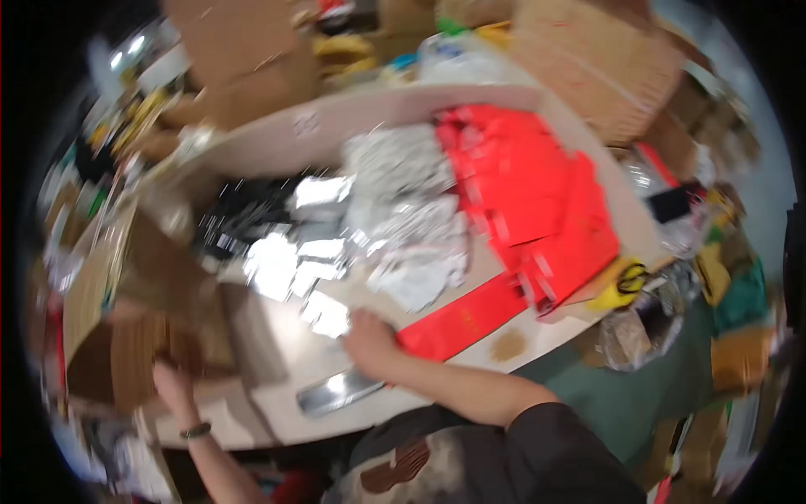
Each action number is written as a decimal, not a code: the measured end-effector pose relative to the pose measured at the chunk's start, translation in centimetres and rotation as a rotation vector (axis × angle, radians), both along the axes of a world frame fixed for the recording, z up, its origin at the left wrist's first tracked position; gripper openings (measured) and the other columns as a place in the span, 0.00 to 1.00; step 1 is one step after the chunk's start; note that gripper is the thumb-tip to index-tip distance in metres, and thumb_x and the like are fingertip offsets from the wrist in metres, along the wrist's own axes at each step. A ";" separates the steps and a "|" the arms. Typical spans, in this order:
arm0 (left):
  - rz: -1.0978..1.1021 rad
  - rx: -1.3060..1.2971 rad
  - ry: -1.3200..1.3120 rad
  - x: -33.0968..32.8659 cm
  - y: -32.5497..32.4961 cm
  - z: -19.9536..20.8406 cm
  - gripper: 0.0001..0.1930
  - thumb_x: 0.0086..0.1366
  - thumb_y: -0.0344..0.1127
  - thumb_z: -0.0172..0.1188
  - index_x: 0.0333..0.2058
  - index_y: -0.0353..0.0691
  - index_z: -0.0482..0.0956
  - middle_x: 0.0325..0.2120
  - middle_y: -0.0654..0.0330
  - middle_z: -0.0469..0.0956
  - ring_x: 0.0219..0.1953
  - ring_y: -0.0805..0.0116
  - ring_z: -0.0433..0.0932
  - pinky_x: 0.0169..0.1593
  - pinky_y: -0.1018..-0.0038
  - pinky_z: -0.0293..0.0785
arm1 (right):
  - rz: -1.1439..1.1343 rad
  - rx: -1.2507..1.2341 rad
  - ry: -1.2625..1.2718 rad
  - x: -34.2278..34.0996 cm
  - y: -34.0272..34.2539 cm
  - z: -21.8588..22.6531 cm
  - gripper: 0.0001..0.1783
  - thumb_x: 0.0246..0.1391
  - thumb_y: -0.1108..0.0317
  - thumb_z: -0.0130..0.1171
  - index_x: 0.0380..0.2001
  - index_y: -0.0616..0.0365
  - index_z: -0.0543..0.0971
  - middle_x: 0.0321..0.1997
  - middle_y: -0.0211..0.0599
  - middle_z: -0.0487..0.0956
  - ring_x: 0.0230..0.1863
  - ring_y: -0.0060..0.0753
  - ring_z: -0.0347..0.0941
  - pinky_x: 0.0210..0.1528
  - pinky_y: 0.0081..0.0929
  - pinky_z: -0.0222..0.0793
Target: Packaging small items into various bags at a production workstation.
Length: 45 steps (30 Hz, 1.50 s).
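Observation:
My left hand is closed at the near edge of an open cardboard box, its fingers curled over the board. The box stands tilted at the table's left end. My right hand is low over the table, its fingertips beside a shiny silver packet. Blur hides whether those fingers grip it. Under my right wrist lies a long red strip, and a silver strip lies nearer me. More silver packets are scattered farther off.
The table's raised rim runs along the back. Inside it lie black packets, a pile of clear or whitish bags and a red pile. Yellow tape sits at the right edge. Large cartons stand behind.

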State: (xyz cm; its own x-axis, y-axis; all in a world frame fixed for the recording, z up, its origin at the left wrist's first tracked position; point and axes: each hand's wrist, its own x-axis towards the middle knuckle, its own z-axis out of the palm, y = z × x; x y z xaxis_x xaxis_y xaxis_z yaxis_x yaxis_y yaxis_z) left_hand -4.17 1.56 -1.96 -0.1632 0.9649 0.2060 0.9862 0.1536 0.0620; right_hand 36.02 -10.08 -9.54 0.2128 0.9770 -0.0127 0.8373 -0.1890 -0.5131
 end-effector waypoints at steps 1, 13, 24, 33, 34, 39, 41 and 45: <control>-0.120 0.460 0.025 -3.8 -2.8 -1.6 0.17 0.69 0.35 0.54 0.51 0.31 0.73 0.47 0.38 0.77 0.46 0.39 0.78 0.46 0.56 0.76 | -0.084 -0.076 0.345 0.0 0.3 1.3 0.09 0.49 0.67 0.60 0.25 0.62 0.82 0.44 0.50 0.75 0.48 0.52 0.72 0.46 0.44 0.73; -0.176 0.096 -1.001 11.3 -21.4 -4.7 0.06 0.71 0.28 0.54 0.40 0.33 0.78 0.31 0.68 0.74 0.33 0.78 0.69 0.39 0.81 0.67 | 0.788 0.041 0.221 0.7 -3.3 3.1 0.11 0.51 0.71 0.61 0.38 0.59 0.76 0.43 0.40 0.76 0.43 0.45 0.73 0.49 0.39 0.69; -0.663 -0.291 -0.709 18.9 -16.7 -4.7 0.06 0.56 0.25 0.66 0.33 0.39 0.80 0.30 0.58 0.79 0.33 0.61 0.78 0.38 0.71 0.74 | 0.779 0.212 0.073 5.5 -8.0 2.4 0.24 0.40 0.59 0.74 0.37 0.60 0.76 0.60 0.53 0.70 0.60 0.56 0.65 0.60 0.50 0.62; -0.702 -0.163 -0.839 26.3 -17.7 -4.1 0.10 0.62 0.31 0.62 0.43 0.38 0.79 0.37 0.49 0.81 0.39 0.51 0.80 0.44 0.62 0.77 | 0.671 0.235 -0.043 5.1 -7.9 1.1 0.25 0.39 0.60 0.71 0.42 0.60 0.77 0.51 0.50 0.74 0.51 0.53 0.71 0.52 0.47 0.68; -0.694 -0.344 -0.873 27.2 -18.5 -3.2 0.18 0.62 0.33 0.63 0.50 0.38 0.75 0.41 0.47 0.80 0.44 0.49 0.79 0.48 0.62 0.75 | 0.686 0.193 -0.024 5.1 -7.3 0.5 0.25 0.40 0.61 0.69 0.42 0.59 0.78 0.48 0.48 0.75 0.47 0.52 0.73 0.49 0.47 0.70; -0.880 0.092 -0.139 21.7 -17.3 -2.6 0.42 0.41 0.44 0.76 0.56 0.36 0.69 0.46 0.45 0.73 0.49 0.44 0.71 0.52 0.55 0.69 | 0.780 0.331 0.091 3.7 -7.1 1.9 0.19 0.44 0.63 0.64 0.43 0.50 0.78 0.44 0.51 0.75 0.42 0.56 0.75 0.42 0.49 0.72; -0.906 0.087 -0.161 18.5 -14.4 -6.0 0.20 0.39 0.38 0.72 0.31 0.42 0.75 0.28 0.54 0.73 0.31 0.50 0.73 0.34 0.57 0.69 | 0.844 0.285 0.095 2.6 -5.9 5.3 0.17 0.44 0.62 0.63 0.39 0.54 0.78 0.47 0.56 0.75 0.42 0.59 0.76 0.43 0.52 0.72; -0.836 0.483 -0.344 21.5 -10.2 3.1 0.14 0.43 0.28 0.68 0.28 0.42 0.72 0.20 0.58 0.71 0.22 0.57 0.72 0.28 0.65 0.69 | 0.553 0.779 -0.318 11.1 -0.3 14.9 0.10 0.50 0.64 0.56 0.24 0.59 0.73 0.25 0.45 0.72 0.30 0.50 0.74 0.34 0.46 0.74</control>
